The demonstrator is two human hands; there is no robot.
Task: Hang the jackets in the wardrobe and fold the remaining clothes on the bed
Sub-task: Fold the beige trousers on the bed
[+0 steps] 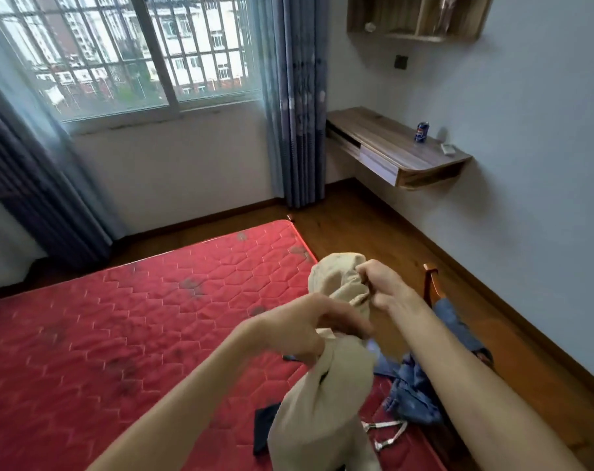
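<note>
I hold a beige garment (336, 385) in the air over the right edge of the red mattress (119, 334). My left hand (309, 331) grips its bunched middle, and my right hand (380, 283) pinches its upper end a little higher and to the right. The cloth hangs down between my forearms to the bottom of the view. A blue denim garment (411, 392) lies crumpled at the mattress's right edge under my right forearm. A dark folded cloth (265, 430) lies on the mattress beside the beige garment.
A metal clip hanger (387, 433) lies on the mattress near the denim. A wooden chair back (431, 283) stands on the floor to the right of the bed. A wall desk (397, 151) holds a blue can (421, 131). Window and curtains are behind the bed.
</note>
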